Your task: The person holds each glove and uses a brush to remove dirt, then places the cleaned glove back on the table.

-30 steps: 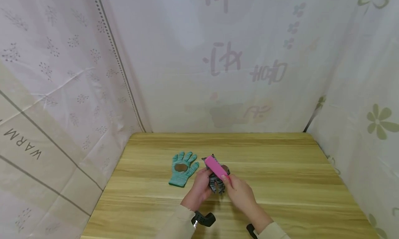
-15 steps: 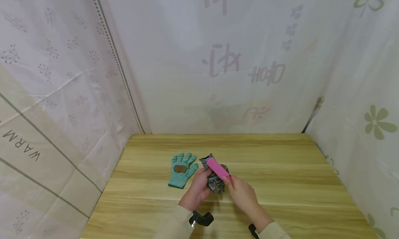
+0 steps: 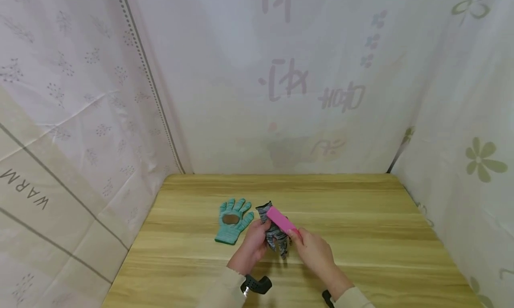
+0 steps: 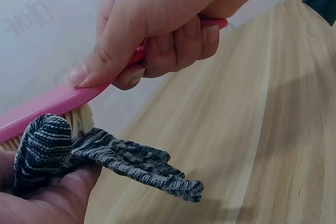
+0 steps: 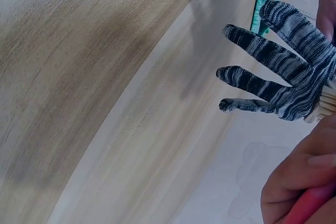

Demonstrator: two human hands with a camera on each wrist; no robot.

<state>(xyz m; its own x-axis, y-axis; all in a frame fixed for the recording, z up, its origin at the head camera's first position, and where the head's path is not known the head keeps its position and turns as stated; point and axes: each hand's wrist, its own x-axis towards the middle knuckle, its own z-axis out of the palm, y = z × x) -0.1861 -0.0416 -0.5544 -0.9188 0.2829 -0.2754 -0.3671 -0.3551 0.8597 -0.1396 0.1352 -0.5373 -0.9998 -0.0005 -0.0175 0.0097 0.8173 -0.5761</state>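
Note:
My left hand (image 3: 254,242) grips a black-and-grey knit glove (image 3: 276,235) above the table, its striped fingers dangling toward me. In my right hand (image 3: 315,251) is a pink brush (image 3: 283,219), its handle wrapped by curled fingers with the thumb along the back. The left wrist view shows pale bristles (image 4: 80,121) right against the knit glove (image 4: 126,158). In the right wrist view the glove's fingers (image 5: 268,59) spread out beside the bristles. A teal glove (image 3: 234,223) with a brown palm patch lies flat left of my left hand.
The wood-grain table (image 3: 361,218) reaches back to a patterned fabric curtain (image 3: 225,98), which also hangs at both sides. A black strap device (image 3: 256,284) sits on my left wrist.
The pink brush has shifted slightly down along the knit glove, showing more of its cuff. The glove's fingers now hang lower and more spread. The teal glove stays on the table.

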